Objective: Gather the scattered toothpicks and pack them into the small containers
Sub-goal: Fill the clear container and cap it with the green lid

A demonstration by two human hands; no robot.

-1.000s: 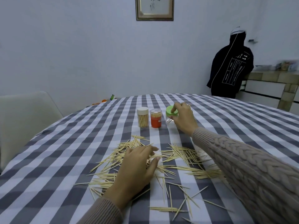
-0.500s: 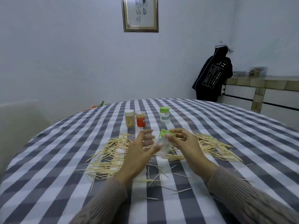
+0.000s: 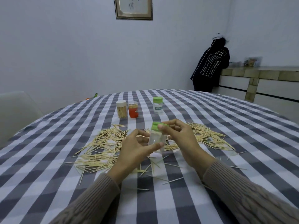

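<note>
The clear container (image 3: pixel 157 139) with its green lid (image 3: pixel 159 126) is held upright above the table, between both hands. The left hand (image 3: pixel 137 147) grips its clear body, thumb across the front; the right hand (image 3: pixel 179 135) pinches the lid's edge, likely to open it. Scattered toothpicks (image 3: pixel 103 143) lie beneath and to either side of the hands (none looks packed into this container yet). Beyond the fingertips stand three more containers: a white-lidded one (image 3: pixel 121 109), an orange one (image 3: pixel 133 109) and a second green-lidded one (image 3: pixel 157 105). If the lid gives suddenly, it could jump from the pinch, or the light body could slip. Half a second earlier the container was tilted and the left hand was only closing on it.
</note>
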